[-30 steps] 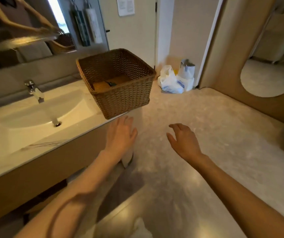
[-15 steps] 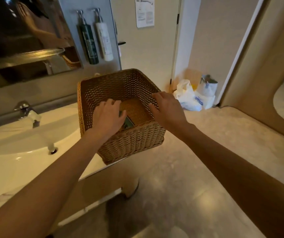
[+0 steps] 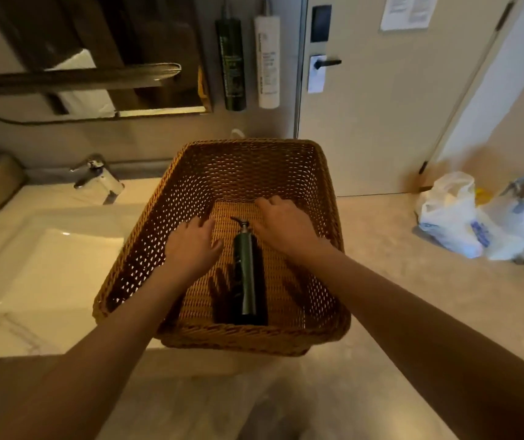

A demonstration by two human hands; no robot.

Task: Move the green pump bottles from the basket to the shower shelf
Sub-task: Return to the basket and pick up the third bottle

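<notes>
So both hands are down inside the basket (image 3: pixel 324 192) on the counter edge. The left hand (image 3: pixel 192 246) is flat with fingers spread wide, holding nothing — the green bottle (image 3: pixel 247 274) lies on the basket floor just to its right, pump end pointing away. The right hand (image 3: pixel 287 225) sits just right of the bottle's pump, also spread and empty. Whether either hand touches the bottle — can't tell.

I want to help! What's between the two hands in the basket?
A green bottle lies between the left hand and right hand, on the basket floor, in the head view.
</notes>
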